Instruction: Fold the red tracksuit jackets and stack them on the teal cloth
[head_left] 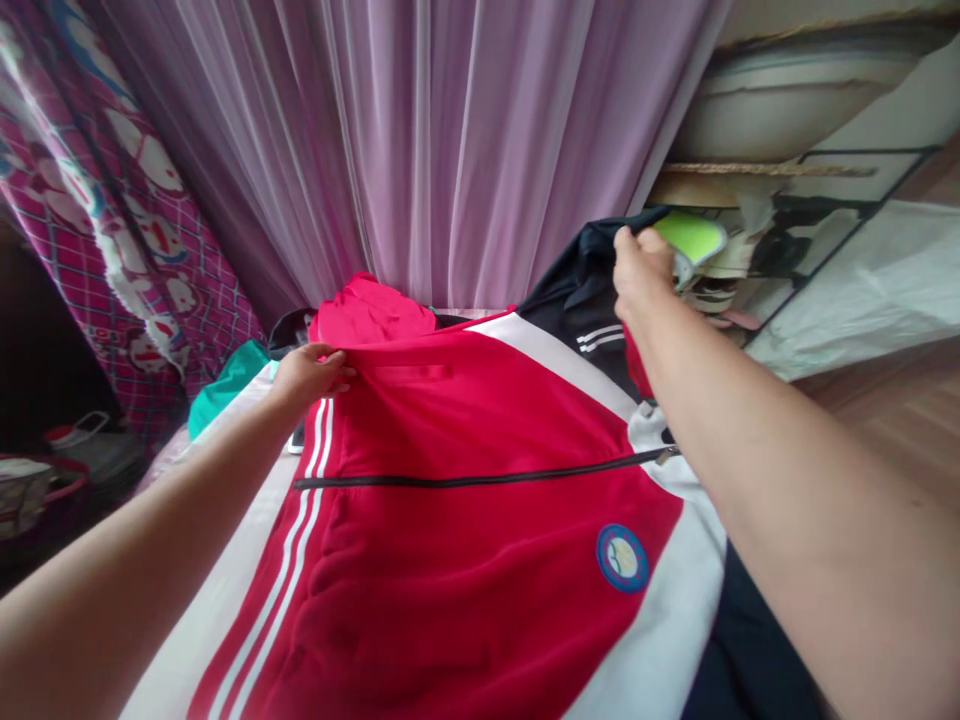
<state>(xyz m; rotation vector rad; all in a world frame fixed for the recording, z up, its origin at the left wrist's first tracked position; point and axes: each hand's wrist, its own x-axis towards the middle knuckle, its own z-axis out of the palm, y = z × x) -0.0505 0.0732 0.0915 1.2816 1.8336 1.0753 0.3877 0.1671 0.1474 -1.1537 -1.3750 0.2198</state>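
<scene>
A red, white and dark blue zip jacket [465, 560] lies spread sideways in front of me, its black zipper running across the middle. White double stripes mark the hem, and a round blue badge sits on the chest. My left hand [311, 375] pinches the far corner of the hem. With closed fingers, my right hand [643, 265] grips the dark sleeve [589, 270] at the far right, lifted above the surface. Part of the near sleeve runs out of view at the bottom right.
Behind the jacket are a bright pink cloth [371, 310] and a green cloth [229, 385]. A purple curtain [465, 150] hangs at the back, with a patterned magenta curtain [142, 230] on the left. A shelf rack [840, 210] with various items stands at right.
</scene>
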